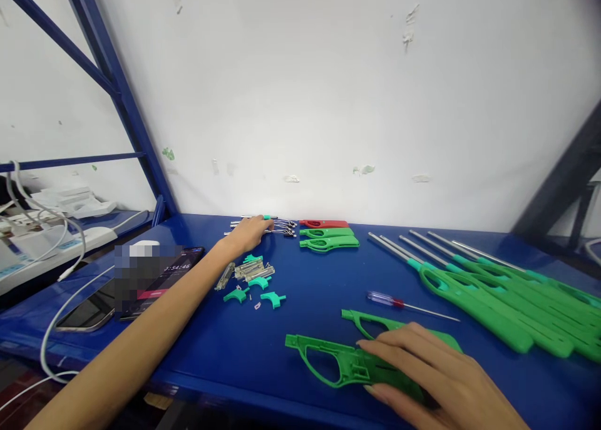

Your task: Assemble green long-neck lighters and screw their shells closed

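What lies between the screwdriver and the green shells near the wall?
Only bare blue tabletop separates the screwdriver and green shells, in the head view.

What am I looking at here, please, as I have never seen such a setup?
There is no robot: one camera on a person's head looks forward and down at two bare hands. The left hand reaches among thin metal rods with wires at the back. The right hand rests over an open green casing half. The blue table also bears phones, clear plastic parts, teal triggers, a screwdriver and long-nosed green lighters.
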A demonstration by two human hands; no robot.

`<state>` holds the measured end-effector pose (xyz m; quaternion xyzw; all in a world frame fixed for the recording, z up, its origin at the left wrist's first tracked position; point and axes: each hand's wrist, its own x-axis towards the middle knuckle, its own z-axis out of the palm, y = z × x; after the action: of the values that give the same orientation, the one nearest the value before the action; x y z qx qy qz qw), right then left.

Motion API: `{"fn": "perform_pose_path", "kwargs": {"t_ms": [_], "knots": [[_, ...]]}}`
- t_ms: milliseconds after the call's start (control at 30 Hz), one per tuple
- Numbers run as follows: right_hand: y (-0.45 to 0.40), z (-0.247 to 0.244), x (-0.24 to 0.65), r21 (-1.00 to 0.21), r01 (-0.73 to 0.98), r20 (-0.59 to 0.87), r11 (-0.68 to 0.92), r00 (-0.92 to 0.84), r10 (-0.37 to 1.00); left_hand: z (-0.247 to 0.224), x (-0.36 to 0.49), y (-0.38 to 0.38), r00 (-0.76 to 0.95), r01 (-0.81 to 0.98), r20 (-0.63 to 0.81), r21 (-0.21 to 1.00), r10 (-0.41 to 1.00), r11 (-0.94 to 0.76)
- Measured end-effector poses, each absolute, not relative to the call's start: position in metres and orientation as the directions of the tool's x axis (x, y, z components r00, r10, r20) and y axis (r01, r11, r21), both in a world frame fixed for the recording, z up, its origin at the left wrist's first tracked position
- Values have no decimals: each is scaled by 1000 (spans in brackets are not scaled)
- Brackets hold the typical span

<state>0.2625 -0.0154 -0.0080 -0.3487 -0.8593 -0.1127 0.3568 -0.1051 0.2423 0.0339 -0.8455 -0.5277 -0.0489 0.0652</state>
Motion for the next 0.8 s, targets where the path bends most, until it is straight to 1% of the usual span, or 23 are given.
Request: {"fn": "perform_pose_path", "kwargs": {"t_ms": [133, 233, 300, 400, 500, 667, 800], "knots": [[-15, -6, 264, -90, 694, 714, 714, -455, 533, 32, -106, 244, 440, 898, 152, -76, 885, -433], [-8, 2, 270, -34, 706, 710, 707, -481, 515, 30, -107, 244, 436, 900, 160, -76, 886, -429], [5, 13, 276, 37, 718, 662, 695, -539, 521, 30, -108, 244, 433, 901, 166, -72, 886, -427], [35, 34, 284, 125, 709, 494, 694, -651, 576, 30, -109, 244, 434, 901, 171, -63, 885, -430], [71, 49, 284, 161, 696, 407, 699, -693, 596, 31, -109, 242, 437, 899, 182, -52, 881, -435], [116, 46, 270, 202, 710, 368, 675, -694, 620, 33, -110, 239, 423, 905, 205, -49, 882, -423], [105, 47, 272, 200, 718, 378, 666, -684, 624, 31, -109, 240, 397, 918, 209, -73, 894, -391]]}}
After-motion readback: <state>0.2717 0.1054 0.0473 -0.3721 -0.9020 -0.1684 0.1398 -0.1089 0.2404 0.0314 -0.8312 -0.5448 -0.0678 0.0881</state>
